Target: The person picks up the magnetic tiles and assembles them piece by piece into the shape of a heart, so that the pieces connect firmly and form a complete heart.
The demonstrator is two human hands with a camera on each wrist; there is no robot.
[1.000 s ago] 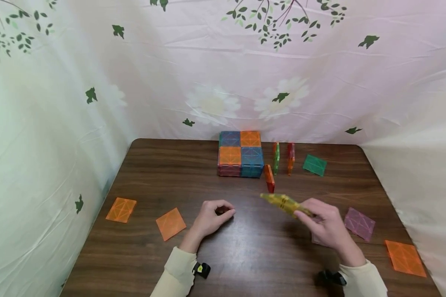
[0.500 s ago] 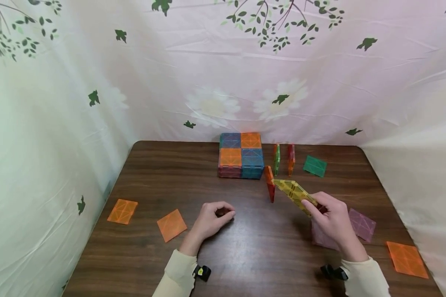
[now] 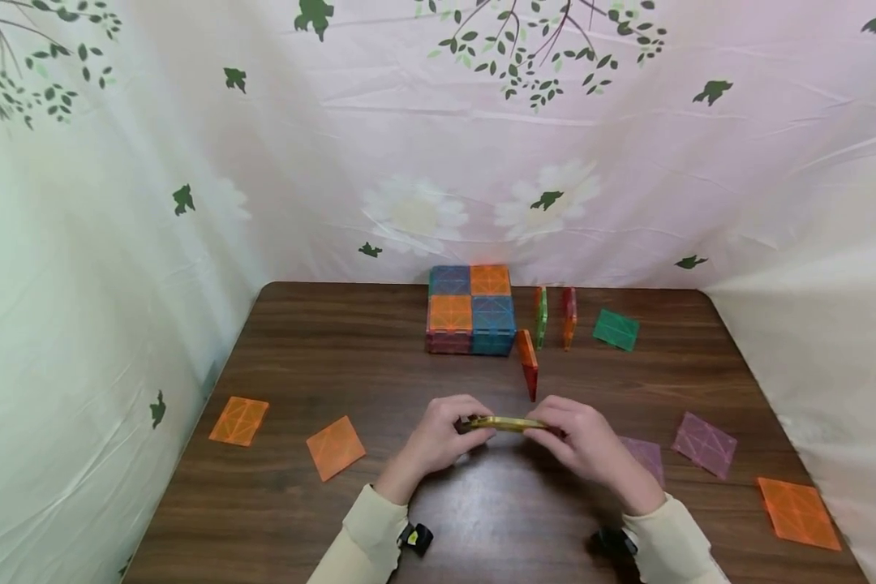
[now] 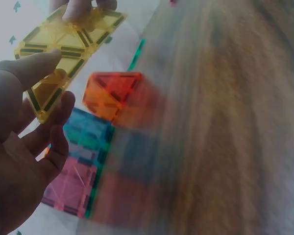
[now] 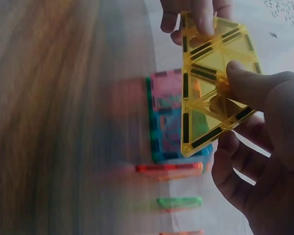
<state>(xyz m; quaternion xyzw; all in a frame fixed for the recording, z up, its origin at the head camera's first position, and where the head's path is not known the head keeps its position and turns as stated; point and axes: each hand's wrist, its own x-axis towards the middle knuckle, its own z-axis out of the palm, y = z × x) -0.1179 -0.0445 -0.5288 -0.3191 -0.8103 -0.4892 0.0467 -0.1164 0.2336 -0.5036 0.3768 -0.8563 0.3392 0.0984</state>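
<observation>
Both hands hold yellow triangular magnetic tiles (image 3: 509, 423), joined edge to edge, above the table's middle. My left hand (image 3: 445, 434) pinches the left end and my right hand (image 3: 587, 442) grips the right end. From the head view the yellow piece is nearly edge-on. In the left wrist view the left thumb presses on the face of the yellow tiles (image 4: 59, 36). The right wrist view shows the right thumb across the yellow tiles (image 5: 201, 88), fingers behind. Beyond the hands stands a red-orange upright tile piece (image 3: 528, 365).
At the back of the wooden table (image 3: 321, 341) stands a box of coloured tiles (image 3: 470, 312). Beside it are a green upright piece (image 3: 542, 318), a red-orange one (image 3: 569, 318) and a flat green tile (image 3: 616, 330). Purple tiles (image 3: 705, 444) and orange tiles (image 3: 336, 448) lie around the sides.
My right hand has brought the yellow tiles left and toward me, turning them nearly edge-on. My left hand has moved slightly right and now pinches their left end. One purple tile is more exposed.
</observation>
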